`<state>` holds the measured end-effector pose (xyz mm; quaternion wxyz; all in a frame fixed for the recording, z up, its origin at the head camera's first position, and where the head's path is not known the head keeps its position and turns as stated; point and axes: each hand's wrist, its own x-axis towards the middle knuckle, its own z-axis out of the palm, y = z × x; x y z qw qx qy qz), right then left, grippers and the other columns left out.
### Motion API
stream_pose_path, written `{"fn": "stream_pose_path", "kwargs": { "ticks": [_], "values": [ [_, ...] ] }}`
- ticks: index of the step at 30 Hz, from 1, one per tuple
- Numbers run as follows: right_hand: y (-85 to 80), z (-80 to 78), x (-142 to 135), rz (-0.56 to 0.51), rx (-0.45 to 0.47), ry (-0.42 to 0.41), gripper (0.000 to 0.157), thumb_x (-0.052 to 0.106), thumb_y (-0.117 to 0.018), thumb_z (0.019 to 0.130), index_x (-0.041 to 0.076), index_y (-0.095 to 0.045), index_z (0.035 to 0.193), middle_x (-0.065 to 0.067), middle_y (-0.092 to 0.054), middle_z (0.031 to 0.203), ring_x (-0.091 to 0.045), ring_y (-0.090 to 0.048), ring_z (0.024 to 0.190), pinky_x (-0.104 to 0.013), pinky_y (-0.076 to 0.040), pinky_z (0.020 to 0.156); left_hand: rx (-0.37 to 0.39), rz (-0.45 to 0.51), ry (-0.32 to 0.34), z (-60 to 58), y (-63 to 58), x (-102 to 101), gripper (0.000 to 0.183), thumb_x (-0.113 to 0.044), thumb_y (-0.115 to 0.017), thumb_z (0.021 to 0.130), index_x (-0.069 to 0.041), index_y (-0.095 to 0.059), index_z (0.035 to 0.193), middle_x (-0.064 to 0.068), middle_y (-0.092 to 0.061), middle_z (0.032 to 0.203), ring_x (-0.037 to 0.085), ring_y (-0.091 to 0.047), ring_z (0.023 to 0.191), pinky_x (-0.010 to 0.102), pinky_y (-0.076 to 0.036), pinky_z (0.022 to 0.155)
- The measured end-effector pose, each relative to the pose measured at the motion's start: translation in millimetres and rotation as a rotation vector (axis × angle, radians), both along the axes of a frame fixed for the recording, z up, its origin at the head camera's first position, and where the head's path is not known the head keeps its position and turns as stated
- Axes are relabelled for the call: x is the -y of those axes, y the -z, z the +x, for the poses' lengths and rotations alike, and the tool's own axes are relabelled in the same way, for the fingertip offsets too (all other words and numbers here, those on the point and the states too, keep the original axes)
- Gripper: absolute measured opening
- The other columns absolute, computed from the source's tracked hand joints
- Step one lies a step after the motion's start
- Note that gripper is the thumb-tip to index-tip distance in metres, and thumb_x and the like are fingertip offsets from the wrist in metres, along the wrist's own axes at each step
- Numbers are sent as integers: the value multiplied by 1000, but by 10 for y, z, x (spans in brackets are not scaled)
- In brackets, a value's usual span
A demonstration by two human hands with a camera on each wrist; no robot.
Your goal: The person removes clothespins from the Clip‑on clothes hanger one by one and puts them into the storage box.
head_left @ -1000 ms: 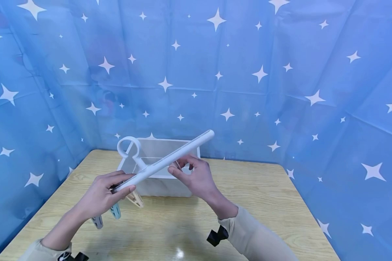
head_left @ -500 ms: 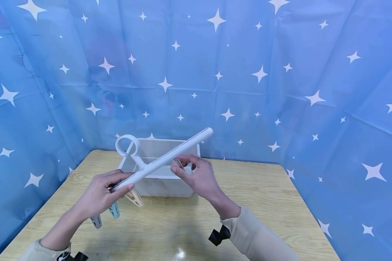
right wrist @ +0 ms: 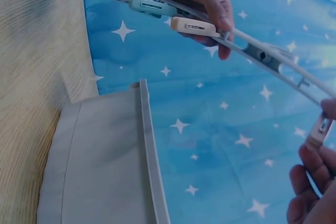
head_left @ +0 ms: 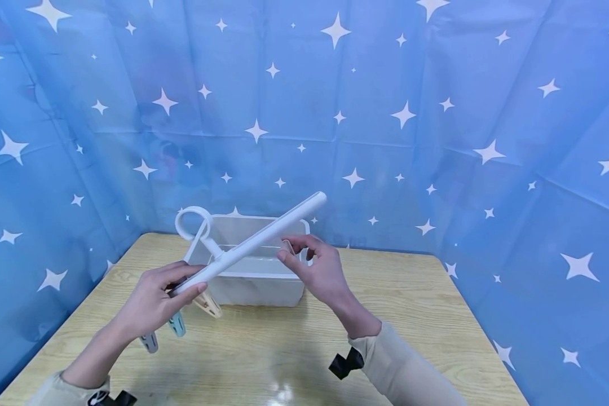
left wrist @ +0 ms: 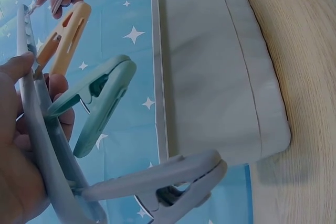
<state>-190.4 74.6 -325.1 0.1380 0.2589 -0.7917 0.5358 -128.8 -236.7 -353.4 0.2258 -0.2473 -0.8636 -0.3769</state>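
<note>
My left hand (head_left: 154, 296) grips the lower left end of a white clip hanger (head_left: 264, 237), which slants up to the right above the table. A ring hook (head_left: 193, 223) rises from its bar. Under the bar hang a grey clothespin (left wrist: 157, 184), a teal clothespin (left wrist: 102, 98) and a cream-orange clothespin (left wrist: 68, 40), close to the left fingers. My right hand (head_left: 318, 270) pinches a pale pink clothespin (right wrist: 319, 132) between thumb and fingers, below the right half of the bar. In the left wrist view the tip of that clothespin overlaps the bar's far end.
Behind the hanger, a white rectangular bin (head_left: 254, 291) stands on the wood-grain table (head_left: 401, 327). A blue curtain (head_left: 304, 101) with white stars surrounds the table's back and sides.
The right hand has moved right and slightly up with the pink clothespin. The hanger has shifted a little left, and its far end is higher. The left hand keeps its grip.
</note>
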Motion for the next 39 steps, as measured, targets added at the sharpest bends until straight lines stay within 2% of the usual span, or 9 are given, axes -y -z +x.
{"fn": "stream_pose_path", "kwargs": {
  "ticks": [2, 14, 29, 39],
  "values": [
    [6, -6, -8, 5, 0, 4, 25, 30, -73, 89, 24, -74, 113, 2, -65, 94, -16, -55, 90, -35, -42, 78, -1, 2, -8, 3, -2, 1, 30, -10, -73, 91, -23, -72, 118, -12, -60, 80, 2, -50, 56, 22, -40, 48],
    [24, -29, -17, 7, 18, -9, 33, 33, -73, 90, 15, -73, 117, 1, -65, 96, -15, -56, 93, -37, -41, 79, 5, 11, -20, 20, -17, -1, 27, -10, -72, 92, -23, -71, 116, -11, -60, 79, 2, -49, 55, 22, -40, 47],
    [45, -66, -31, 26, 42, 11, 27, 34, -73, 90, 25, -72, 116, 3, -65, 98, -15, -55, 93, -37, -41, 80, 13, 14, -33, 24, 3, 3, 28, -11, -72, 92, -23, -72, 117, -11, -60, 79, 3, -48, 54, 22, -39, 46],
    [76, -131, -29, 53, 57, 24, 30, 37, -73, 90, 25, -70, 118, 3, -64, 99, -15, -56, 94, -33, -41, 80, 6, 17, -43, 19, 19, 19, 30, -11, -74, 90, -23, -72, 117, -12, -61, 79, 2, -48, 55, 22, -39, 46]
  ]
}}
